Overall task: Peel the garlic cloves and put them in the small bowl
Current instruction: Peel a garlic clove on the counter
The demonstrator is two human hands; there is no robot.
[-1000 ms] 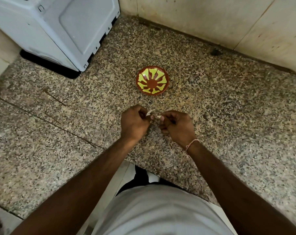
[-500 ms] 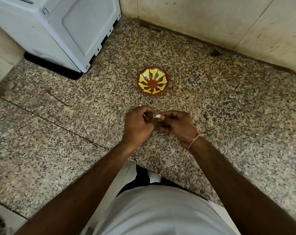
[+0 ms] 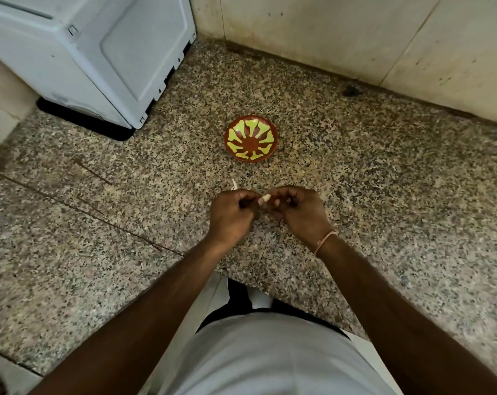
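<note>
Both hands work close together above the counter (image 3: 127, 238), near its front edge. The left hand (image 3: 231, 213) has its fingers curled; a strip of pale skin (image 3: 234, 184) now sticks up past its knuckles, where half a second ago only a speck showed there. The right hand (image 3: 301, 210) pinches the clove (image 3: 265, 199) between thumb and fingertips, and the clove's pale tip is exposed in the gap between the hands. A second ago the hands were pressed onto the clove together; they now stand slightly apart, with the skin on the left side and the clove on the right.

Judgement: the skin is coming away, and peeling of this clove is under way or nearly done. How much skin remains on it cannot be told.

The bowl (image 3: 271, 132) sits beyond the hands, apart from them, and holds no clove. Nothing has been delivered yet.
</note>
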